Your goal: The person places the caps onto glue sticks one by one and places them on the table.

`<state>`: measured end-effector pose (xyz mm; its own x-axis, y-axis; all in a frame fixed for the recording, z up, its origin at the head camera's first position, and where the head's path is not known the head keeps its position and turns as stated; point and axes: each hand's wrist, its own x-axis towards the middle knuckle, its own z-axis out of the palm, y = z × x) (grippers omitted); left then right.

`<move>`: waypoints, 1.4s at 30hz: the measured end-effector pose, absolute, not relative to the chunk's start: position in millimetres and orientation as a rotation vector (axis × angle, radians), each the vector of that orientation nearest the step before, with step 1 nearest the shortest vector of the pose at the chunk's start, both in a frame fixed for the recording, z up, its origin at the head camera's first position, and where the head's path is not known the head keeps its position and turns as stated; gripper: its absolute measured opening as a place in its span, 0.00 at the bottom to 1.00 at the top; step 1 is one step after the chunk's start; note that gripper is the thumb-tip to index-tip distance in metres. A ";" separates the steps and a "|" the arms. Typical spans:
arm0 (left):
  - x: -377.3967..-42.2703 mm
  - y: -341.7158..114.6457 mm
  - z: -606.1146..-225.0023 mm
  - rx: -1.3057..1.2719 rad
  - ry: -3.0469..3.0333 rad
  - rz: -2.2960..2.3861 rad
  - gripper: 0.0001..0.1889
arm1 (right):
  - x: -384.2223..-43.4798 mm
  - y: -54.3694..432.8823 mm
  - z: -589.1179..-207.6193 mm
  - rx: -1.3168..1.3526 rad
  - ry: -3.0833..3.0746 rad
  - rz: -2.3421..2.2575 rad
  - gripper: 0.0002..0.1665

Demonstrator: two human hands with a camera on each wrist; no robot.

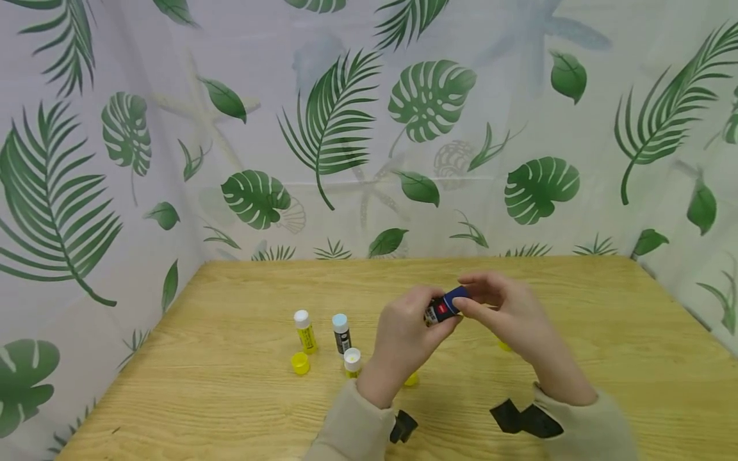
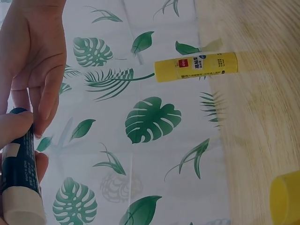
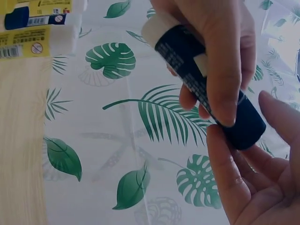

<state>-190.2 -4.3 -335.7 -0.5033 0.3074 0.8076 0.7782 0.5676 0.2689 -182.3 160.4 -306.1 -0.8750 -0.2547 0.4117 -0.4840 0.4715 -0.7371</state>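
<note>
My left hand [image 1: 406, 326] grips a dark blue glue stick [image 3: 187, 65] around its body, holding it tilted above the table. The blue cap end points toward my right hand [image 1: 513, 314], and the pale base sticks out at the other end. In the right wrist view, the fingers of my right hand are spread around the cap end, one finger against its underside and another digit standing off from it. The left thumb lies along the dark barrel in the left wrist view.
Left of my hands stand a yellow glue stick [image 1: 307, 336], a black one [image 1: 342, 334] and another white-topped one [image 1: 352, 362]. A yellow cap [image 1: 300, 363] sits beside them. A yellow glue stick [image 2: 197, 67] stands elsewhere on the wooden table [image 1: 230, 410]. Leaf-print cloth [image 1: 357, 192] surrounds the table.
</note>
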 end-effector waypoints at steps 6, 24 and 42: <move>-190.9 -2.3 -338.7 -0.860 -2.124 -0.823 0.16 | -183.5 155.2 -309.3 0.637 -2.441 1.335 0.17; -192.7 -10.2 -335.3 -0.791 -2.413 -0.568 0.16 | -189.7 164.7 -317.2 0.580 -2.498 1.133 0.17; -192.6 -12.7 -333.1 -0.799 -2.514 -0.576 0.15 | -205.0 172.0 -329.9 0.444 -2.649 0.966 0.17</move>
